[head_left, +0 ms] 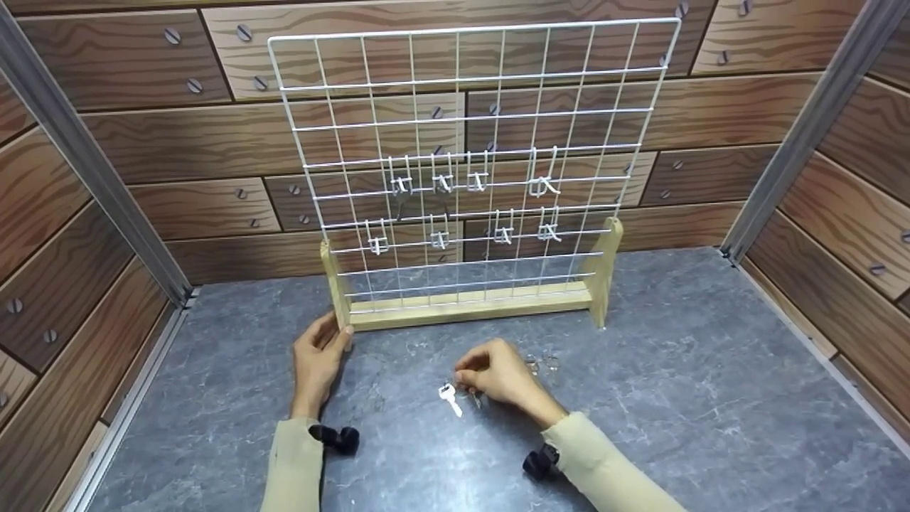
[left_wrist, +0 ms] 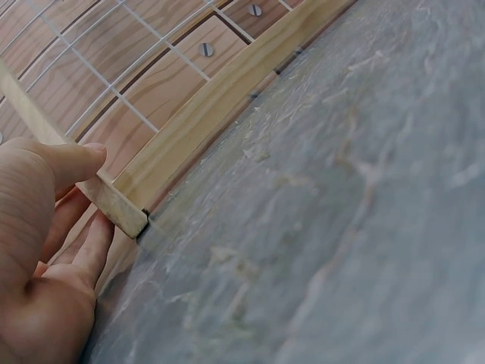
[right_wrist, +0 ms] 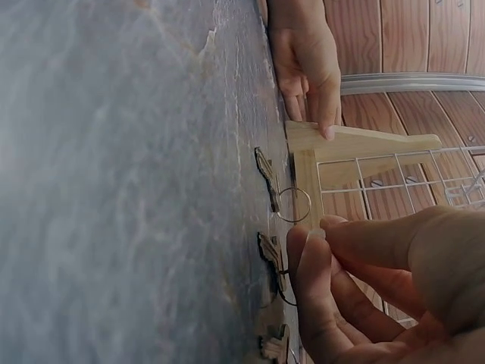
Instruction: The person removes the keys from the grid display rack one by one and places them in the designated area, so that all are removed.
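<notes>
A white wire grid rack [head_left: 457, 264] stands upright in a pale wooden base [head_left: 469, 304]. My left hand [head_left: 316, 363] grips the foot of its left wooden end piece [left_wrist: 114, 203], with the thumb on the near side and fingers behind. Before the base, my right hand [head_left: 501, 373] pinches a thin metal key ring [right_wrist: 309, 206] between thumb and fingertips. From that ring hangs a silvery key [head_left: 451, 400], low over the grey tabletop. Another key [right_wrist: 270, 258] with its ring lies beside the fingers, partly covered by the right hand in the head view.
Several white hooks [head_left: 442, 183] hang on the grid in two rows. A third key [right_wrist: 276, 345] shows at the lower edge of the right wrist view, and more rings [head_left: 551, 364] lie right of my right hand. Wood-patterned walls [head_left: 803, 114] close off the back and sides.
</notes>
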`<control>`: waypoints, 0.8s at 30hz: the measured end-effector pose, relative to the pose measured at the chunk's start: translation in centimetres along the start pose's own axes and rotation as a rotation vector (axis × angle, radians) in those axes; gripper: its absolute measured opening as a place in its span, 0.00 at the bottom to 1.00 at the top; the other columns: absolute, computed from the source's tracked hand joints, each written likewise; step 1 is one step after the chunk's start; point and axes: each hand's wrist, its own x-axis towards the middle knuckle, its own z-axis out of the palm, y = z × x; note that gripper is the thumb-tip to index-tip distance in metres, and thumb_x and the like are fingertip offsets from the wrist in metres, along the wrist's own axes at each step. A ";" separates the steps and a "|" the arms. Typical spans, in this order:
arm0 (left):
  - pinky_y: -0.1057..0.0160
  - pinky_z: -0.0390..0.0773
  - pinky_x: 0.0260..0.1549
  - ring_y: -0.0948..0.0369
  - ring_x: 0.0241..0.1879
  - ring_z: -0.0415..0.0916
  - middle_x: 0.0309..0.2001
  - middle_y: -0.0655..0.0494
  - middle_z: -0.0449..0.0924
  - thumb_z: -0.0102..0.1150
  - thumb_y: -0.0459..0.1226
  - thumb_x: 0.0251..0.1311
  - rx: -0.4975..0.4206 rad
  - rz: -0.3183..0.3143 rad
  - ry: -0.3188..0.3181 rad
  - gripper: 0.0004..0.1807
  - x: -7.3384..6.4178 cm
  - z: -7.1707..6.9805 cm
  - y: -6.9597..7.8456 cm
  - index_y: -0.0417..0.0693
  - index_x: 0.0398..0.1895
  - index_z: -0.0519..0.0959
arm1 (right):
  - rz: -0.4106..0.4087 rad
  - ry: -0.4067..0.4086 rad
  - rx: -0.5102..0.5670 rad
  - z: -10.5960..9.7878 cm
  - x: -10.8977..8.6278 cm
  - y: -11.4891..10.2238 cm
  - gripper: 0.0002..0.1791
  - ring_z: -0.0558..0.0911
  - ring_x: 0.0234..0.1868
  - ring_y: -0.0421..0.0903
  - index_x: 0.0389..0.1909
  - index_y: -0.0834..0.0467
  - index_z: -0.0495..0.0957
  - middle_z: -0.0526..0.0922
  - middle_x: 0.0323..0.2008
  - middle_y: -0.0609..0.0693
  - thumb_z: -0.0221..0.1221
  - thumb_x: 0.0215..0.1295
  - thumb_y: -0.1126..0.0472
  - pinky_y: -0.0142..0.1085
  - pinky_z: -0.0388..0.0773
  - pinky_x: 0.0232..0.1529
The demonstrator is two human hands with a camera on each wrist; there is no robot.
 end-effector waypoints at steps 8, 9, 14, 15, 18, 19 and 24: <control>0.76 0.82 0.57 0.39 0.70 0.75 0.67 0.28 0.77 0.67 0.26 0.69 -0.006 0.004 -0.010 0.25 0.1 0.0 0.0 0.30 0.68 0.77 | -0.057 0.058 0.013 -1.1 0.3 -1.0 0.08 0.88 0.37 0.45 0.43 0.62 0.90 0.92 0.40 0.55 0.73 0.63 0.66 0.37 0.90 0.44; 0.75 0.82 0.58 0.38 0.70 0.75 0.67 0.28 0.77 0.67 0.26 0.69 -0.003 0.008 -0.011 0.25 0.1 0.0 0.0 0.30 0.68 0.77 | -0.063 0.067 0.025 -1.3 0.3 -1.2 0.09 0.89 0.38 0.46 0.44 0.63 0.90 0.92 0.40 0.56 0.73 0.64 0.66 0.38 0.90 0.46; 0.74 0.81 0.60 0.40 0.70 0.76 0.67 0.28 0.78 0.67 0.27 0.70 -0.002 0.013 -0.014 0.25 -0.1 -0.1 0.1 0.31 0.68 0.77 | -0.094 0.106 0.059 -3.0 0.7 -2.5 0.10 0.89 0.41 0.48 0.46 0.63 0.89 0.92 0.42 0.56 0.72 0.65 0.67 0.40 0.90 0.48; 0.74 0.81 0.60 0.40 0.70 0.76 0.67 0.29 0.78 0.67 0.27 0.69 -0.005 0.014 -0.012 0.25 -0.1 -0.1 0.1 0.30 0.68 0.77 | -0.105 0.110 0.061 -3.4 0.8 -2.8 0.10 0.89 0.41 0.49 0.46 0.63 0.89 0.92 0.42 0.57 0.72 0.65 0.67 0.40 0.90 0.48; 0.72 0.81 0.62 0.41 0.70 0.76 0.67 0.29 0.78 0.67 0.26 0.69 -0.008 0.008 -0.010 0.25 -0.1 -0.1 0.2 0.30 0.68 0.77 | -0.108 0.132 0.065 -4.6 1.1 -3.7 0.10 0.89 0.41 0.48 0.47 0.62 0.89 0.92 0.43 0.56 0.72 0.65 0.66 0.39 0.90 0.48; 0.71 0.81 0.63 0.40 0.70 0.76 0.67 0.29 0.78 0.67 0.26 0.70 -0.005 0.009 -0.009 0.25 -0.1 -0.1 0.2 0.30 0.68 0.77 | -0.105 0.142 0.070 -4.9 1.2 -4.0 0.10 0.89 0.41 0.47 0.47 0.61 0.89 0.92 0.43 0.56 0.72 0.65 0.65 0.39 0.90 0.48; 0.67 0.82 0.64 0.39 0.69 0.76 0.66 0.28 0.78 0.67 0.26 0.69 0.013 0.011 -0.003 0.25 0.0 0.0 0.1 0.31 0.68 0.78 | -0.127 0.190 0.095 -6.4 1.8 -5.3 0.10 0.89 0.40 0.48 0.47 0.61 0.90 0.93 0.43 0.56 0.72 0.66 0.65 0.36 0.89 0.47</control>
